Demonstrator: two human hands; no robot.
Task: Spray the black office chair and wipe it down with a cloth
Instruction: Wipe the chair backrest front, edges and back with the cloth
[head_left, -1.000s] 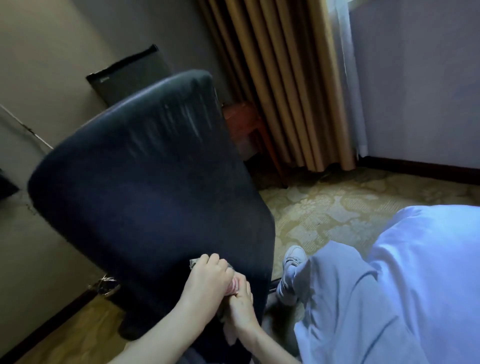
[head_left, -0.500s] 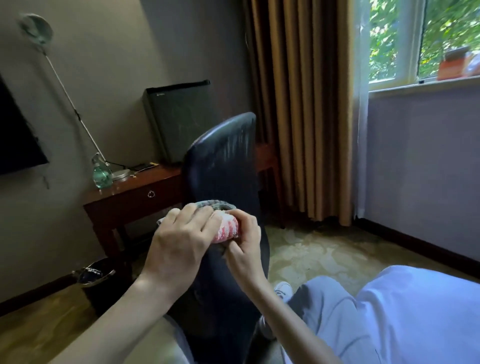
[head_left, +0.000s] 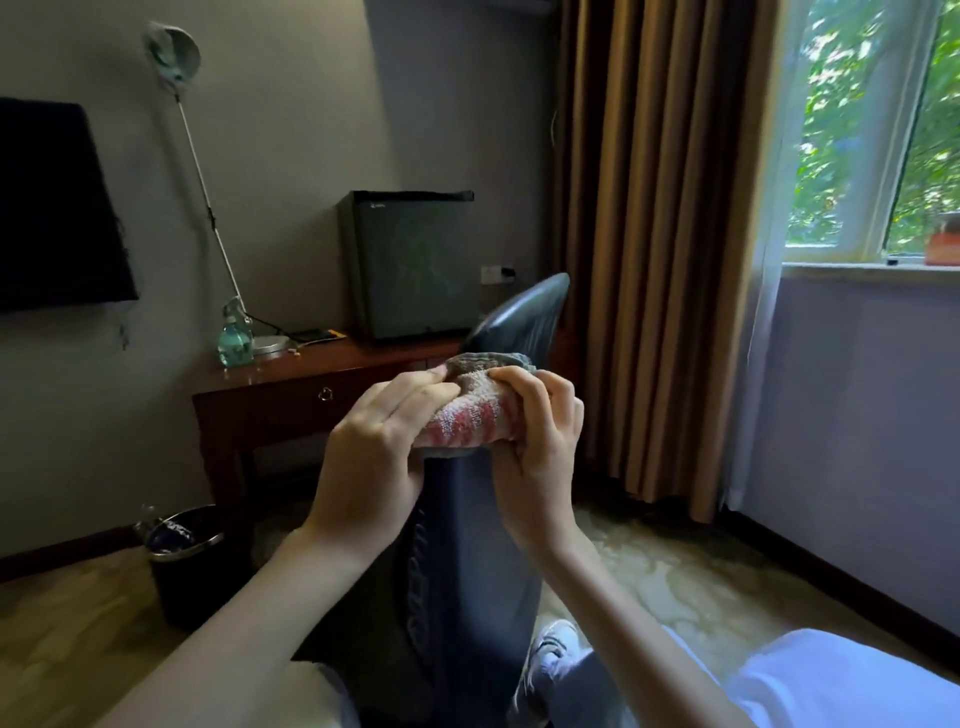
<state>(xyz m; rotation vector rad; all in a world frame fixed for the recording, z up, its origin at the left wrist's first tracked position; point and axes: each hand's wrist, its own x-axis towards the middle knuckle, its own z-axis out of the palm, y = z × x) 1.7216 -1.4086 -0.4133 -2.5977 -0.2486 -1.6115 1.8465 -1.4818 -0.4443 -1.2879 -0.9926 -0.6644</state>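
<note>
- Terry cloth (head_left: 470, 415), striped red and white with a grey edge, is bunched into a wad between both hands, probably to turn up a fresh face for wiping.
- Left hand (head_left: 374, 457) has its grip closed over the wad's left end; right hand (head_left: 540, 431) curls its grip round the other end.
- Black office chair (head_left: 467, 571) stands edge-on just behind and below the wad; I cannot tell whether they touch.
- Spray bottle (head_left: 235, 338) waits on the tabletop (head_left: 322, 364), well apart, so wiping seems the step in hand.
</note>
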